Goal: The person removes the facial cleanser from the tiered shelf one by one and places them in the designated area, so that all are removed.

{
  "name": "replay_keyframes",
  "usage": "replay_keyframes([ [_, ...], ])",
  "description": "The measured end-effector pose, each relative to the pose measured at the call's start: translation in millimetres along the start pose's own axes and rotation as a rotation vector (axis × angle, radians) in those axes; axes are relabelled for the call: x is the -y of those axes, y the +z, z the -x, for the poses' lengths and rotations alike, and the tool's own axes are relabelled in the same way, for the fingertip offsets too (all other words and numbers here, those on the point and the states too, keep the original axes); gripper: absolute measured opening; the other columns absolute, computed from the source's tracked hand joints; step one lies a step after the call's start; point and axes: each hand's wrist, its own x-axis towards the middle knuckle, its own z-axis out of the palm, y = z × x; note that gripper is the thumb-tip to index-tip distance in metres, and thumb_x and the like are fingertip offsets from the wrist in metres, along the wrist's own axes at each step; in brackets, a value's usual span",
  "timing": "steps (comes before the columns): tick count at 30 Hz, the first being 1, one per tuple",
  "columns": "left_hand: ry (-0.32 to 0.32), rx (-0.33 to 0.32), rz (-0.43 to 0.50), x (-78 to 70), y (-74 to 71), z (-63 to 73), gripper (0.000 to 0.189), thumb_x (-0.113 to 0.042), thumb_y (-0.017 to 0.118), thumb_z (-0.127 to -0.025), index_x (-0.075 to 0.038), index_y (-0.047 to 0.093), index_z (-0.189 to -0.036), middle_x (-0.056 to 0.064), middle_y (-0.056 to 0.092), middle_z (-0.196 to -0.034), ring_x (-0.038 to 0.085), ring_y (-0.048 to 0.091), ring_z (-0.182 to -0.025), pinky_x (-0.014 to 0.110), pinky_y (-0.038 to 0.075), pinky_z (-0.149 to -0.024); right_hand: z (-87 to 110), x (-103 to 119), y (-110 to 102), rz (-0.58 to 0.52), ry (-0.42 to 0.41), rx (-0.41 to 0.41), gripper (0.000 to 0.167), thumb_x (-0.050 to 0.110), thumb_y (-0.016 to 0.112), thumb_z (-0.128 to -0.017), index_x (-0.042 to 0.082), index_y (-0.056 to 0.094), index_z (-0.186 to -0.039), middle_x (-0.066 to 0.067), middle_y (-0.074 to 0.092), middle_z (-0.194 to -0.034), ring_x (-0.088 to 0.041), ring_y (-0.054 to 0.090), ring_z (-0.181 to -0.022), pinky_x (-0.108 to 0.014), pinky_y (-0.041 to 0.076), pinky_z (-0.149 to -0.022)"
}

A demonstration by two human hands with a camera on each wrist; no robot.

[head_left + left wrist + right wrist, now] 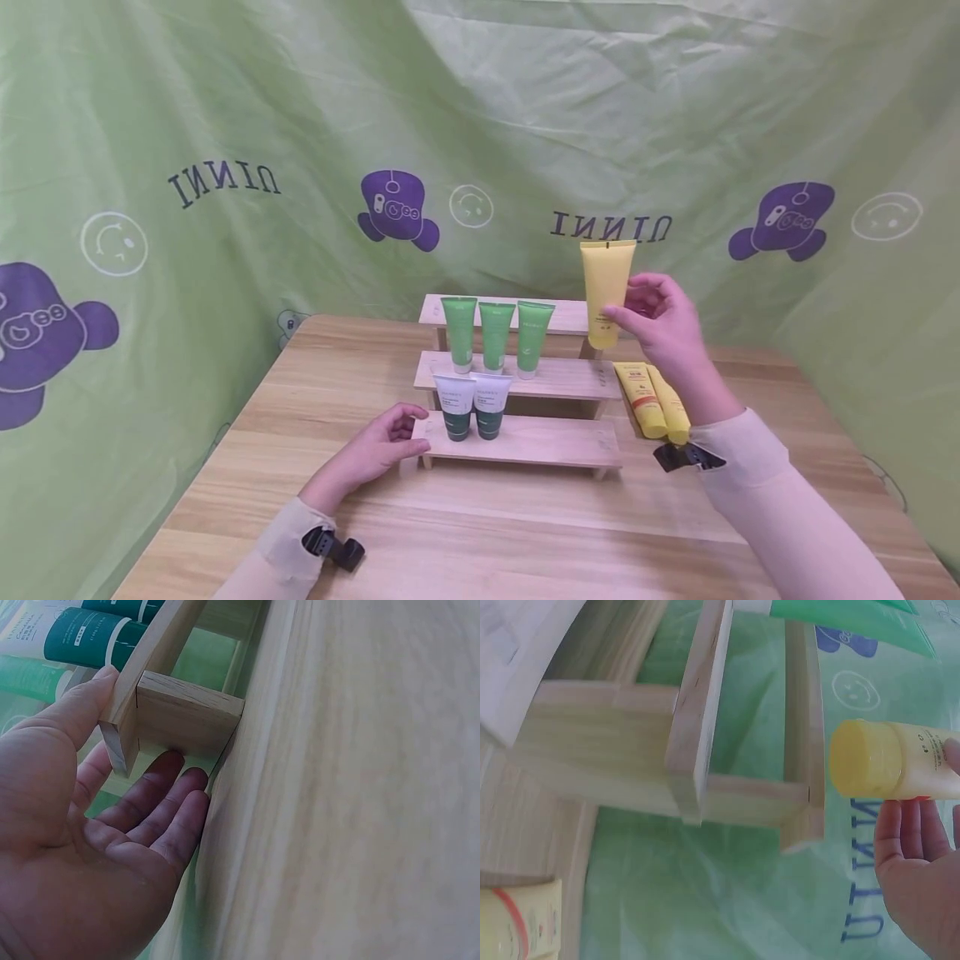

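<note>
My right hand (670, 327) pinches a yellow squeeze tube (606, 283) between thumb and fingers, cap down, in the air by the right end of the top step. In the right wrist view the yellow cap (864, 759) is apart from the wood. My left hand (375, 448) holds the left end of the lowest step of a three-tier wooden display stand (558, 442), thumb on its edge and fingers against the side. Two white-and-dark-green tubes (455, 408) stand on that step. Green tubes (495, 333) stand in a row on the middle step.
Two more yellow tubes (647, 400) lie on the wooden table (495, 533), right of the stand. A green printed cloth (480, 100) hangs behind and at both sides. Wrist straps with black devices (333, 547) sit on both sleeves.
</note>
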Motion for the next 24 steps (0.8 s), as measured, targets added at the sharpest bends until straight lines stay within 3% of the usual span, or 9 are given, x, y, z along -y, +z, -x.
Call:
replay_keyframes([
  [5,0.001,0.001,-0.007,0.3,-0.5,-0.1,0.048,-0.014,0.072,-0.089,-0.001,0.048,-0.129,0.015,0.061,-0.107,0.028,0.06,-0.099,0.029,0.053,-0.084,6.6,-4,-16,-0.007,-0.013,-0.044,0.044,0.011,0.081,-0.082,0.011,0.054,-0.117,0.0,0.068,-0.103,-0.015,0.063,-0.093,-0.019,0.052,-0.079],
  [15,-0.017,-0.012,-0.033,5.2,-2.7,-1.3,0.048,-0.02,0.075,-0.088,-0.005,0.051,-0.127,0.014,0.061,-0.108,0.026,0.061,-0.099,0.031,0.053,-0.084,23.8,-20,-49,-0.129,0.019,-0.102,0.045,0.001,0.08,-0.08,0.011,0.056,-0.116,0.002,0.069,-0.099,-0.01,0.064,-0.093,-0.015,0.052,-0.078],
  [24,-0.02,-0.01,-0.047,2.7,-1.8,-2.1,0.049,-0.021,0.075,-0.087,-0.006,0.051,-0.127,0.013,0.061,-0.108,0.026,0.061,-0.1,0.031,0.053,-0.085,45.8,-42,-88,-0.071,0.136,-0.187,0.038,0.01,0.081,-0.081,0.014,0.059,-0.112,0.008,0.068,-0.097,-0.005,0.062,-0.09,-0.011,0.05,-0.071],
])
